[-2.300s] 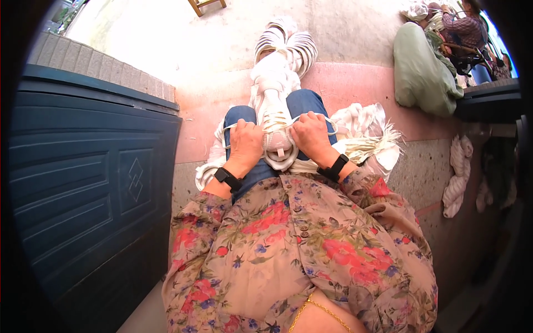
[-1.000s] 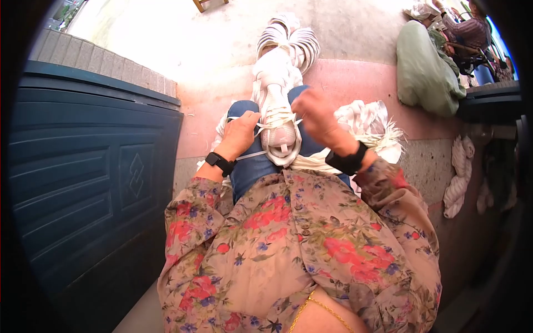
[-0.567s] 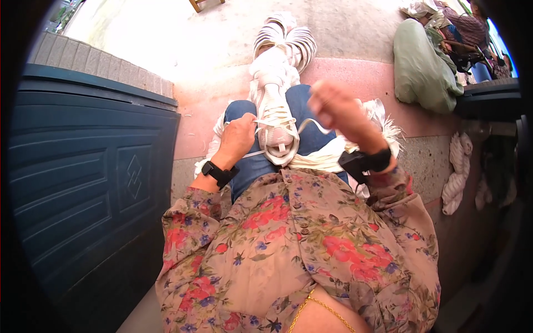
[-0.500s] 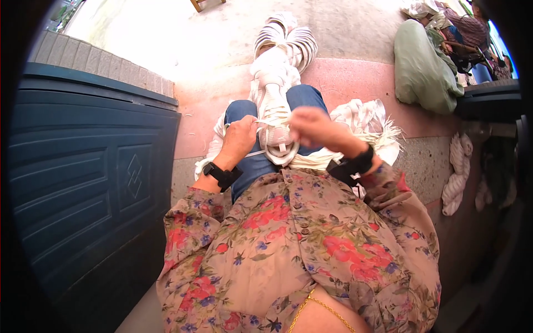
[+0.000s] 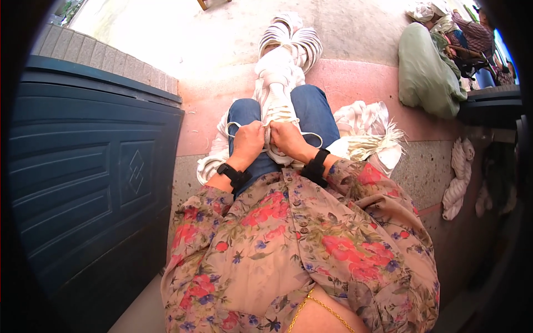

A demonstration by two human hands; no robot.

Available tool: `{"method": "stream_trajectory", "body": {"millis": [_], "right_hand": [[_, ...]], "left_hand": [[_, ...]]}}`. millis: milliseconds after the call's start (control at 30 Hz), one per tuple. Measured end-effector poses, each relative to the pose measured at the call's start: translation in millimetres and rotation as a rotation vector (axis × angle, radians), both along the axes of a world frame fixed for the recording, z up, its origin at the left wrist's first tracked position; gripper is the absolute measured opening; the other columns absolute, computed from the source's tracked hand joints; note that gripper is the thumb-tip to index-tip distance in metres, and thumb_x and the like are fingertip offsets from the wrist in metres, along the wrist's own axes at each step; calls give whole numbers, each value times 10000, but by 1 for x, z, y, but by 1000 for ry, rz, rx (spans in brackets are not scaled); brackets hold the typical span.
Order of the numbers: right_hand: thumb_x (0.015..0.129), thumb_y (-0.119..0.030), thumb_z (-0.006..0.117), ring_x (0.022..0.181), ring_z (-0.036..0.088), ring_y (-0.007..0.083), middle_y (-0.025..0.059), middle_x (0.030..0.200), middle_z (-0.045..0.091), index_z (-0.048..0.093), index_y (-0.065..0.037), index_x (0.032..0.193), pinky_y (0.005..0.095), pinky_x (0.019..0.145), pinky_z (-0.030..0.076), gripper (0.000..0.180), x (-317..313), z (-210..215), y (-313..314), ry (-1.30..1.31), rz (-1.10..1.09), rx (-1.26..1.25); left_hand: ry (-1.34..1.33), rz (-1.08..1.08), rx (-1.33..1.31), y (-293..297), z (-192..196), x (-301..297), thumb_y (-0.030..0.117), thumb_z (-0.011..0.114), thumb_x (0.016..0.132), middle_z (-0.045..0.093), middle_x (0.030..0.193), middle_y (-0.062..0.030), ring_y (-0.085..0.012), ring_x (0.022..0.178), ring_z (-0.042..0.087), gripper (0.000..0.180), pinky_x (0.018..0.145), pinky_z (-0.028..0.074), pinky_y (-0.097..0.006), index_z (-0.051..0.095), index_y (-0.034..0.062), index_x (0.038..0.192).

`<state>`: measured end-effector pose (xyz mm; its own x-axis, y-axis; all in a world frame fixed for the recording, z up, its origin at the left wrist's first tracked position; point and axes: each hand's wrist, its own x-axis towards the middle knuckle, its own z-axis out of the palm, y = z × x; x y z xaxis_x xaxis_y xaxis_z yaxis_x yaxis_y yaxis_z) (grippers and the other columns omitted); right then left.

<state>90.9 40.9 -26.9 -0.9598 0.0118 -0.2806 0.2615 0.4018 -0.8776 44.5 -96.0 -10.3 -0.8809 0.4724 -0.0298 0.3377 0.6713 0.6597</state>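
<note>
A white shoe [image 5: 281, 112] with laces across its front lies between my knees, its lower part mostly behind my hands. My left hand [image 5: 249, 143] is closed, pinching a white shoelace [image 5: 233, 126] whose loop bends out past my knuckles. Right beside it, my right hand [image 5: 287, 140] is closed on the lace as well, and another loop of it curves over my right thigh. Both hands nearly meet above the shoe. Exactly how the lace crosses between the fingertips is hidden.
Nested white curved pieces [image 5: 290, 41] stretch away beyond my knees. Fringed white cord bundles [image 5: 383, 139] lie by my right thigh; a twisted white bundle [image 5: 458, 177] is farther right. A blue panelled door [image 5: 94, 161] stands left, a stuffed green sack [image 5: 425, 72] at far right.
My right hand has come in from the right and down, next to my left hand. The laces now form loops on both sides. The view has shifted slightly.
</note>
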Motion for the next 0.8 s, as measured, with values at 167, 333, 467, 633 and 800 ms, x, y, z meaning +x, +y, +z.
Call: {"method": "stream_trajectory", "body": {"millis": [167, 333, 467, 633, 800], "right_hand": [[775, -90, 455, 720, 581, 404, 267, 725, 576, 549, 54, 797, 458, 635, 447, 173, -4, -2, 3, 229, 113, 313], [796, -109, 473, 506, 577, 258, 162, 572, 559, 537, 29, 716, 363, 479, 463, 172, -7, 48, 27, -189, 496, 37], [912, -166, 423, 410, 431, 60, -43, 537, 419, 478, -54, 787, 257, 504, 480, 177, 30, 118, 61, -333, 306, -683], [943, -191, 383, 397, 346, 24, -65, 541, 385, 442, -51, 946, 274, 769, 468, 152, 52, 224, 88, 9, 73, -1187], [947, -183, 368, 392, 311, 18, -69, 543, 379, 433, -50, 987, 343, 815, 455, 154, 56, 229, 80, 172, 162, -1403]], "left_hand": [[84, -13, -118, 7, 2, 4, 153, 511, 833, 587, 707, -214, -373, 677, 583, 169, 586, 456, -412, 598, 12, 800], [22, 155, -3, 2, 3, 7, 123, 455, 836, 572, 673, -241, -416, 679, 567, 128, 587, 447, -469, 503, 29, 909], [90, 222, 62, -7, 5, 7, 87, 436, 831, 564, 704, -253, -416, 693, 560, 141, 599, 437, -472, 475, 13, 946], [35, 157, 31, 10, 6, 12, 103, 461, 827, 569, 802, -227, -394, 783, 551, 145, 681, 429, -461, 500, 10, 931], [31, 124, 95, -2, 17, 4, 149, 502, 820, 581, 816, -192, -366, 796, 552, 158, 696, 438, -418, 547, -2, 825]]}}
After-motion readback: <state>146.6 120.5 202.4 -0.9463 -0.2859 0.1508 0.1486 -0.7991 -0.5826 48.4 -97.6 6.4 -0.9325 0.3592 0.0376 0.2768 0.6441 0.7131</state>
